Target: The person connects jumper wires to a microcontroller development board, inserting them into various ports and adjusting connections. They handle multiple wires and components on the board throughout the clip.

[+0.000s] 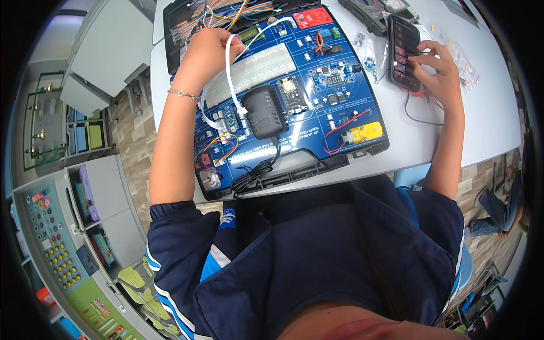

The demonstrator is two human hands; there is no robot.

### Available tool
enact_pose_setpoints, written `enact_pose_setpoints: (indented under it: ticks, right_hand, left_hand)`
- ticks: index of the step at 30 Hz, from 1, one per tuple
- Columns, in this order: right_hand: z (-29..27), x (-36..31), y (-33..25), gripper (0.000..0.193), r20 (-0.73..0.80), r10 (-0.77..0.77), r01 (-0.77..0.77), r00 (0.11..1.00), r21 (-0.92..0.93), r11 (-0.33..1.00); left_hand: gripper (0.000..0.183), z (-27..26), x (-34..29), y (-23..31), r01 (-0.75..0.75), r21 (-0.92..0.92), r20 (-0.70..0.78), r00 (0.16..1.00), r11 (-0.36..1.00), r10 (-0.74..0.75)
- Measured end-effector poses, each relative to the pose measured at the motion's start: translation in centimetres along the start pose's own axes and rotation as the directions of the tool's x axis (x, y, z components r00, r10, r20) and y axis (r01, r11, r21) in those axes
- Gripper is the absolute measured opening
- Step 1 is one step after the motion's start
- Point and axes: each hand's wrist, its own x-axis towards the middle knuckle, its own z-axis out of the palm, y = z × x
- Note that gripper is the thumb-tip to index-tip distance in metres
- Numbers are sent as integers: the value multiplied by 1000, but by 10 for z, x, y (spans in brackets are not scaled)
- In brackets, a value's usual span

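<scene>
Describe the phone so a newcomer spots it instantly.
On the white table, find the open black case holding a blue circuit board. Just right of the board's upper part is the phone, the right hand at its right edge. Its lit screen sets it apart from the clear plastic bags nearby.

Blue circuit board (pixel 309 122), white cable (pixel 229 71), black phone (pixel 404 51), yellow motor (pixel 368 132), red far module (pixel 313 18), navy left sleeve (pixel 181 243) striped white-and-blue
</scene>
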Motion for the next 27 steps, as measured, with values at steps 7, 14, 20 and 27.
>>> enact_pose_setpoints:
  ticks: [7, 14, 20, 27]
  right_hand:
    - [-1, 0, -2, 21, 9, -86, 87, 996, -28, 996]
    - [-1, 5, 3, 20, -110, -34, 39, 993, 37, 999]
    - [7, 7, 17, 26, -148, 105, -103, 983, 16, 995]
    - [23, 13, 30, 38, -179, 225, -222, 958, 34, 974]
  left_hand:
    - [22, 2, 1, -1, -36, 26, -22, 999, 999, 37]
    - [26, -2, -3, -2, -9, 3, -12, 1000, 1000, 9]
    - [20, 1, -4, -9, -14, -272, 8, 1000, 962, 17]
    - [13, 4, -22, -6, -369, -244, -387, 885, 897, 259]
